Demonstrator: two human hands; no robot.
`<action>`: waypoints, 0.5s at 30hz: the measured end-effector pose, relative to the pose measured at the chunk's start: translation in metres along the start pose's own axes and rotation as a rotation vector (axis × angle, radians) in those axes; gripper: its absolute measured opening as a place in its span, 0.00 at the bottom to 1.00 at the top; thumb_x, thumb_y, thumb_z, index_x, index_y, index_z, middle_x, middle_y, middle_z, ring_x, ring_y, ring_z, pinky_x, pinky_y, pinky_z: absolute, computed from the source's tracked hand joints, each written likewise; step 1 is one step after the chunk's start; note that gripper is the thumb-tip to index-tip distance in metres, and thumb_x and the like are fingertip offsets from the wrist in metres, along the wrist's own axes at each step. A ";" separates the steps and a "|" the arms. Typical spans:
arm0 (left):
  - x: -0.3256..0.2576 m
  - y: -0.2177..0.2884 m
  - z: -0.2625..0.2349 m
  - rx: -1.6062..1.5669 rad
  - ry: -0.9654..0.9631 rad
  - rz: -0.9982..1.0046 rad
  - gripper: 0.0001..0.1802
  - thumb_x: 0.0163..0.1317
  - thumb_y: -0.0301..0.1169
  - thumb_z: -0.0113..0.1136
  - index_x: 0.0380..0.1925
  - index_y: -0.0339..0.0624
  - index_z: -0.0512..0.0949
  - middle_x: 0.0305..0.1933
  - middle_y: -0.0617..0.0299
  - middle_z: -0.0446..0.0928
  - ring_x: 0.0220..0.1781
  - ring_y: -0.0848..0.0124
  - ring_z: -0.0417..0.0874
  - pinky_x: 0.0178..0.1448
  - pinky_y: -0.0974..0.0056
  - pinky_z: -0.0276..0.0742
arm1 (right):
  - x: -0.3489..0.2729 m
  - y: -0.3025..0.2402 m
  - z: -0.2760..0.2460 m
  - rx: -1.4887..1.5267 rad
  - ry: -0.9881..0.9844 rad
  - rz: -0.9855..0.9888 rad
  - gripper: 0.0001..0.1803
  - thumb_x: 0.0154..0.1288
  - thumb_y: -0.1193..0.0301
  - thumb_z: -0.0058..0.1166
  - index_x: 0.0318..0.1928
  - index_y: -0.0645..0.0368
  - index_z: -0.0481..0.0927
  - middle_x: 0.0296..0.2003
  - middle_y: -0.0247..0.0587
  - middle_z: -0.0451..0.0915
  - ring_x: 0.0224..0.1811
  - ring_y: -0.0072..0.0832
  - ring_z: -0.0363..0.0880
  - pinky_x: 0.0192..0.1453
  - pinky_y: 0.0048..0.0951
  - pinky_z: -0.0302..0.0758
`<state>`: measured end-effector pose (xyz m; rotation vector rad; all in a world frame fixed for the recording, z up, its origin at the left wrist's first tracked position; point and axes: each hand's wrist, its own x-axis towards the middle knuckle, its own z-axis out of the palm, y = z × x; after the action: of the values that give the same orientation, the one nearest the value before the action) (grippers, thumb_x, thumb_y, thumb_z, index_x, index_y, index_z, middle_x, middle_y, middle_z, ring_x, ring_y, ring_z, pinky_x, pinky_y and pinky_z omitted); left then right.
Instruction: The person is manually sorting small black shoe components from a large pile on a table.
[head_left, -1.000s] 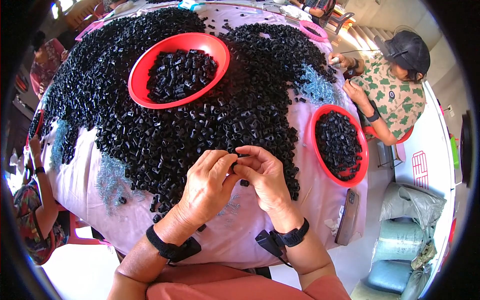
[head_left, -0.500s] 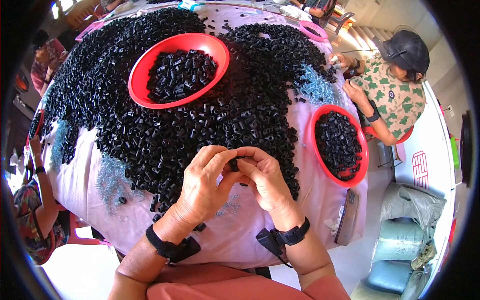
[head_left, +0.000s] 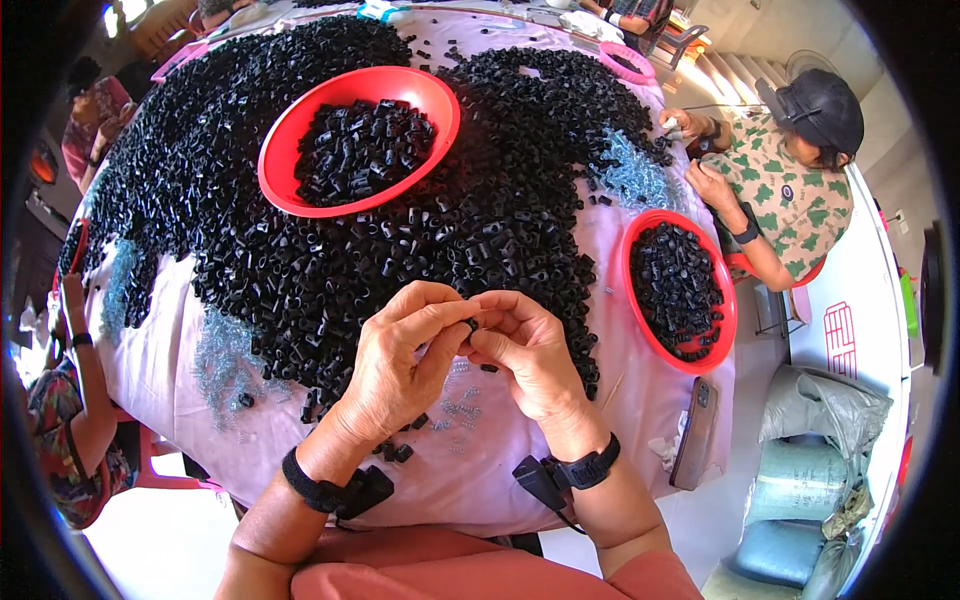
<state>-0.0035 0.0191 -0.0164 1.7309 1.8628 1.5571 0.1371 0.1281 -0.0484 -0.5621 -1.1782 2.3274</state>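
In front of me, over the near edge of a heap of black plastic parts (head_left: 400,255), my two hands meet fingertip to fingertip. A small black plastic part (head_left: 471,327) is pinched between the thumb and fingers of my left hand (head_left: 400,350). My right hand (head_left: 532,355) closes on the same part from the other side. Fingers cover much of it, so its full shape is hidden. Below the hands lie loose thin coil springs (head_left: 458,410) on the cloth. A few stray black parts rest by my left wrist.
A red bowl (head_left: 272,175) of black parts sits on the heap; another red bowl (head_left: 731,315) stands at right. Below it lies a phone (head_left: 693,435). More springs (head_left: 225,365) spread at left. A person in a black cap (head_left: 825,110) works at right; others sit around the table.
My left hand has shifted slightly left and tilted, showing the part's round end between the fingertips. More springs show below the hands. My right hand has hardly moved.
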 end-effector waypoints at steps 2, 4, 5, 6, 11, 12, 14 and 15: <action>0.002 0.005 -0.001 -0.040 -0.011 -0.076 0.09 0.61 0.21 0.64 0.42 0.34 0.85 0.42 0.53 0.82 0.39 0.61 0.86 0.44 0.62 0.83 | 0.000 0.001 -0.001 -0.030 -0.010 -0.011 0.18 0.64 0.83 0.63 0.55 0.60 0.80 0.42 0.35 0.83 0.39 0.24 0.86 0.45 0.23 0.84; 0.003 0.007 -0.005 -0.057 -0.028 -0.105 0.08 0.62 0.21 0.64 0.41 0.34 0.85 0.41 0.53 0.82 0.39 0.62 0.86 0.44 0.62 0.82 | 0.000 0.001 -0.001 -0.058 -0.012 -0.050 0.19 0.63 0.85 0.63 0.54 0.61 0.80 0.40 0.34 0.83 0.40 0.23 0.86 0.45 0.22 0.84; 0.003 0.007 -0.006 -0.073 -0.046 -0.134 0.08 0.62 0.21 0.63 0.41 0.34 0.85 0.41 0.53 0.82 0.39 0.64 0.86 0.43 0.63 0.82 | 0.000 0.000 -0.001 -0.058 -0.011 -0.049 0.19 0.63 0.85 0.63 0.54 0.61 0.80 0.40 0.34 0.83 0.40 0.23 0.86 0.45 0.22 0.84; 0.003 0.008 -0.008 -0.074 -0.045 -0.135 0.08 0.62 0.21 0.63 0.41 0.34 0.85 0.41 0.53 0.82 0.39 0.64 0.86 0.43 0.63 0.82 | -0.001 0.000 0.002 -0.067 0.002 -0.055 0.20 0.62 0.86 0.64 0.53 0.61 0.80 0.40 0.33 0.82 0.41 0.22 0.85 0.46 0.22 0.84; 0.002 0.002 -0.007 -0.161 -0.059 -0.281 0.08 0.62 0.19 0.62 0.40 0.31 0.85 0.39 0.52 0.84 0.40 0.66 0.87 0.43 0.64 0.82 | -0.001 0.001 0.007 -0.224 0.057 -0.121 0.22 0.58 0.88 0.66 0.53 0.61 0.81 0.39 0.32 0.81 0.42 0.17 0.83 0.49 0.21 0.84; 0.002 0.003 -0.007 -0.161 -0.059 -0.281 0.08 0.62 0.19 0.62 0.40 0.31 0.85 0.39 0.52 0.84 0.40 0.66 0.87 0.43 0.64 0.82 | -0.001 0.000 0.008 -0.286 0.067 -0.130 0.22 0.58 0.88 0.66 0.52 0.62 0.81 0.39 0.32 0.81 0.41 0.17 0.82 0.50 0.21 0.84; 0.002 0.004 -0.007 -0.161 -0.053 -0.293 0.08 0.62 0.18 0.61 0.40 0.30 0.84 0.39 0.52 0.84 0.39 0.65 0.87 0.43 0.64 0.82 | -0.001 -0.001 0.009 -0.348 0.076 -0.139 0.22 0.57 0.88 0.67 0.52 0.62 0.81 0.39 0.32 0.81 0.41 0.16 0.82 0.51 0.21 0.84; 0.002 0.004 -0.007 -0.161 -0.054 -0.293 0.08 0.62 0.18 0.61 0.40 0.30 0.84 0.39 0.52 0.84 0.39 0.65 0.87 0.43 0.64 0.82 | -0.002 0.000 0.009 -0.352 0.073 -0.151 0.22 0.57 0.88 0.67 0.52 0.62 0.81 0.39 0.31 0.81 0.41 0.15 0.82 0.50 0.20 0.83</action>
<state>-0.0066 0.0162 -0.0099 1.3491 1.8119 1.4843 0.1335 0.1215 -0.0431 -0.6463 -1.5502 1.9694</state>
